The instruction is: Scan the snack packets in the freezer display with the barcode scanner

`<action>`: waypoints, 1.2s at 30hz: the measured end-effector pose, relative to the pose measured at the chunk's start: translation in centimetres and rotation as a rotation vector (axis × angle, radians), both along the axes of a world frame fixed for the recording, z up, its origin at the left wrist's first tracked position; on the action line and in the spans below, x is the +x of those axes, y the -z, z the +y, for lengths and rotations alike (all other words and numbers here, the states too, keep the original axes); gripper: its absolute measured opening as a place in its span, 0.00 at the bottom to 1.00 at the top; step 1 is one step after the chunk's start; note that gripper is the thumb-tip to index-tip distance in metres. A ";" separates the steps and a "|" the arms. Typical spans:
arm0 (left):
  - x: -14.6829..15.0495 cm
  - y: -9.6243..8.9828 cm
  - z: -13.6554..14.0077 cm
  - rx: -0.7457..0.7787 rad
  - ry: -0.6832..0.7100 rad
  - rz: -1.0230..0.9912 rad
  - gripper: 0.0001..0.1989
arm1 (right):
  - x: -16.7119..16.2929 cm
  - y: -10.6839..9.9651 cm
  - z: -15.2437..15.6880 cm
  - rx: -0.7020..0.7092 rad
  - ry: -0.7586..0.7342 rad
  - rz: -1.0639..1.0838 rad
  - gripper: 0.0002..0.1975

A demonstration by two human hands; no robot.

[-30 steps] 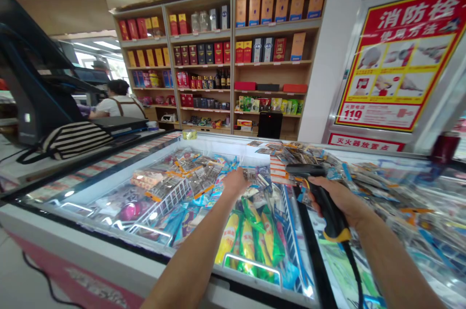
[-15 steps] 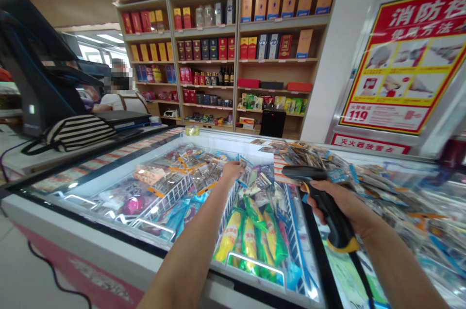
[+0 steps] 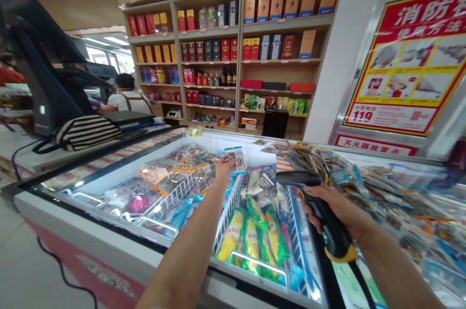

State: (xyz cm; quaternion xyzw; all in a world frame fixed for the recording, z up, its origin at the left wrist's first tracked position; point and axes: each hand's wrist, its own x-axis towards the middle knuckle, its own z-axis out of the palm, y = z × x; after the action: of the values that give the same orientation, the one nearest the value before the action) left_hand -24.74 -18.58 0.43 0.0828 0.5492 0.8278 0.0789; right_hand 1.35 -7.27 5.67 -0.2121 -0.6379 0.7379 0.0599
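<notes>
My left hand [image 3: 223, 169] reaches over the open chest freezer [image 3: 145, 270] and pinches a small ice cream packet [image 3: 238, 160] with a blue edge by its side. Below that hand are a white wire basket [image 3: 226, 212] and more wrapped packets [image 3: 262, 183]. Corn-shaped ice creams [image 3: 251, 246] in yellow and green wrappers fill the near part of the basket. On the right, my right hand [image 3: 337, 207] is wrapped round the grip of a black and yellow barcode scanner [image 3: 324, 214]. The scanner's head points left, over the freezer's right side.
Many loose packets [image 3: 386, 187] are heaped to the right. A striped pouch [image 3: 87, 133] and a black checkout terminal [image 3: 54, 71] stand on the left counter. Behind are shelves of boxes [image 3: 207, 51] and a seated person [image 3: 129, 97].
My left hand has risen slightly and moved left, lifting the packet clear of the others. The scanner has shifted a little to the left. The view has turned slightly.
</notes>
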 end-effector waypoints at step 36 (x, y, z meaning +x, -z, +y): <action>-1.6 1.6 0.6 0.099 -0.027 0.056 0.15 | -0.7 0.3 -1.2 0.098 -0.036 -0.056 0.11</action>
State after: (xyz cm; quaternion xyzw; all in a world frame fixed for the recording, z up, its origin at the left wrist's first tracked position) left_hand -26.34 -17.94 -1.12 0.1023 0.5108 0.8522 0.0482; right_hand 0.67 -8.46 5.36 -0.2179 -0.6784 0.7005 0.0392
